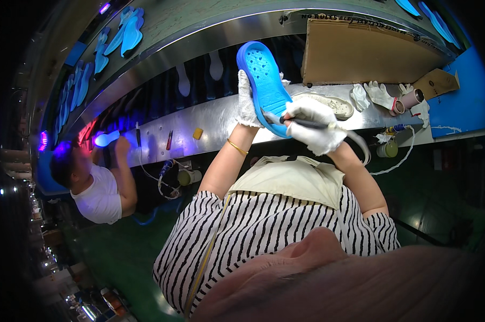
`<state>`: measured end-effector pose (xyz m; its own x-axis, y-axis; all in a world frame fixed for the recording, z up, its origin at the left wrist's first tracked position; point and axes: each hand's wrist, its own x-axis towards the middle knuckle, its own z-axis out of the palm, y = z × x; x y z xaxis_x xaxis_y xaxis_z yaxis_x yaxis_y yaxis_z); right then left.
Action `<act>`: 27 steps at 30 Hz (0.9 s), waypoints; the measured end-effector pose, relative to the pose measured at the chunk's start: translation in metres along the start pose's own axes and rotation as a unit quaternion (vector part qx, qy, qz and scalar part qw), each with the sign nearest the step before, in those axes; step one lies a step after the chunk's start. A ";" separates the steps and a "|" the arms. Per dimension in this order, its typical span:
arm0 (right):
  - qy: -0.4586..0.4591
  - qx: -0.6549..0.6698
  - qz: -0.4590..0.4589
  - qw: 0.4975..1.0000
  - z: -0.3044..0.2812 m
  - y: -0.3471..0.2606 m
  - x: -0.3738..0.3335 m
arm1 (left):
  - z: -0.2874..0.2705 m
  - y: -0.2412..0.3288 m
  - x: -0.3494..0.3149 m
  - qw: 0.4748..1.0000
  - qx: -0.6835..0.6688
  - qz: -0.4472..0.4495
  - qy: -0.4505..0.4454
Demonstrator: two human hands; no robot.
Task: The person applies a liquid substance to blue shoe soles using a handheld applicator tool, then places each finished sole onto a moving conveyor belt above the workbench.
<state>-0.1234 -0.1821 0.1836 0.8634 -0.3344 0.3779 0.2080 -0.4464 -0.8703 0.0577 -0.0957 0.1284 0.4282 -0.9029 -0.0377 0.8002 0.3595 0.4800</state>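
In front of me a blue shoe sole (269, 86) is held up at a tilt, its hole-dotted inner face toward me. My left hand (247, 104), in a white glove, is closed round the sole's left side. A white glove also covers my right hand (318, 129), whose fingers close on a brush (307, 123) with a dark handle. The brush's tip meets the sole's rim at the near end; its bristles are hard to make out. Behind the right hand, an off-white sole (336, 105) lies on the metal bench.
A cardboard box (371, 53) stands behind the bench (221, 112). White gloves (379, 95) and thread spools (411, 100) lie to the right. A yellow sponge (198, 133) sits at left, near another person (100, 188). Blue soles (132, 35) rest on the far conveyor.
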 end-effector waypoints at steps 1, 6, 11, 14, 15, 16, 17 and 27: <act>0.002 0.027 0.031 0.999 -0.003 0.003 -0.001 | 0.004 0.001 -0.001 1.000 -0.007 0.000 0.027; 0.087 0.149 0.100 0.980 -0.024 0.017 0.008 | 0.032 -0.010 -0.018 0.994 -0.073 -0.019 -0.073; 0.152 0.156 -0.014 0.976 -0.012 0.014 0.003 | 0.040 -0.018 -0.016 0.973 -0.160 -0.061 -0.157; 0.076 0.098 -0.032 0.992 0.000 0.010 -0.007 | 0.037 -0.015 -0.005 0.990 -0.055 -0.008 -0.128; 0.032 0.099 -0.036 0.994 0.001 0.009 -0.010 | 0.036 -0.014 -0.004 0.992 -0.056 -0.007 -0.112; 0.037 0.230 0.030 0.972 0.002 0.009 -0.010 | 0.037 -0.014 -0.003 0.989 -0.081 -0.001 -0.121; 0.083 0.190 0.034 0.978 0.001 0.009 -0.011 | 0.037 -0.013 -0.004 0.987 -0.104 0.001 -0.126; 0.037 0.244 0.087 0.965 0.000 0.007 -0.010 | 0.045 -0.004 -0.003 0.995 -0.026 0.035 -0.087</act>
<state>-0.1304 -0.1818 0.1742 0.8731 -0.4361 0.2182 0.2701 0.0599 -0.9610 0.0340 -0.1047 0.1664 0.4091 -0.9003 0.1484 0.7932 0.4313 0.4298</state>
